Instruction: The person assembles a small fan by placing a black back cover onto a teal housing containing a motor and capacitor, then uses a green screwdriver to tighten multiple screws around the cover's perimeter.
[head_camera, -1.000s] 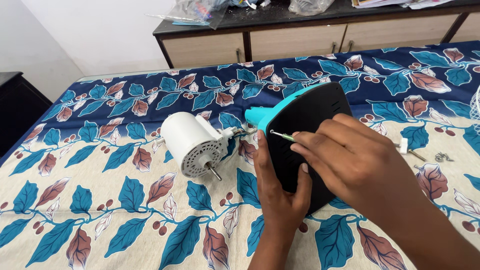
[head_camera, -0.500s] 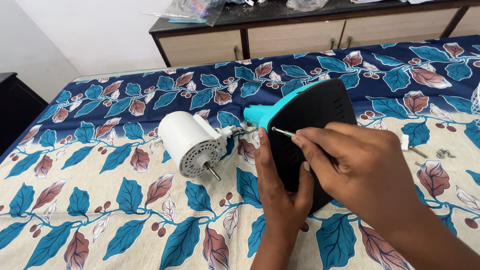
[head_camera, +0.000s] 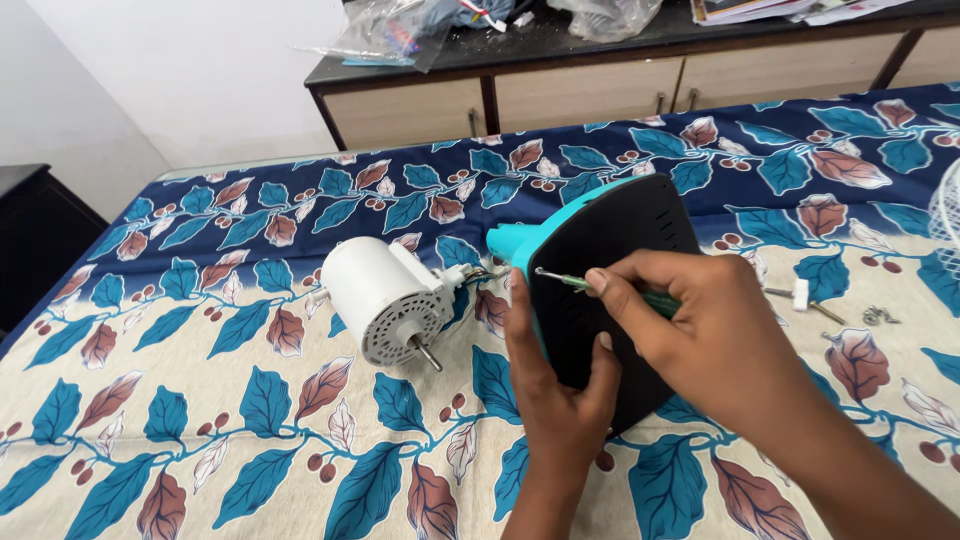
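**Screw work on fan base underside**

Leaf-print cloth-covered table (head_camera: 200, 450); mid-table, teal plastic base with black bottom plate (head_camera: 600, 290) propped on edge. Left hand (head_camera: 560, 390) clasps its lower rim. Right hand (head_camera: 710, 335) pinches thin green-handled screwdriver (head_camera: 575, 282), tip at plate's upper-left corner. Step looks like screw driving; next needs tip seated, straight. White cylindrical motor (head_camera: 385, 295) just left.

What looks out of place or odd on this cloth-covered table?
The white fan motor lies on its side, joined to the black and teal base only by thin wires. Loose screws lie scattered at the right edge.
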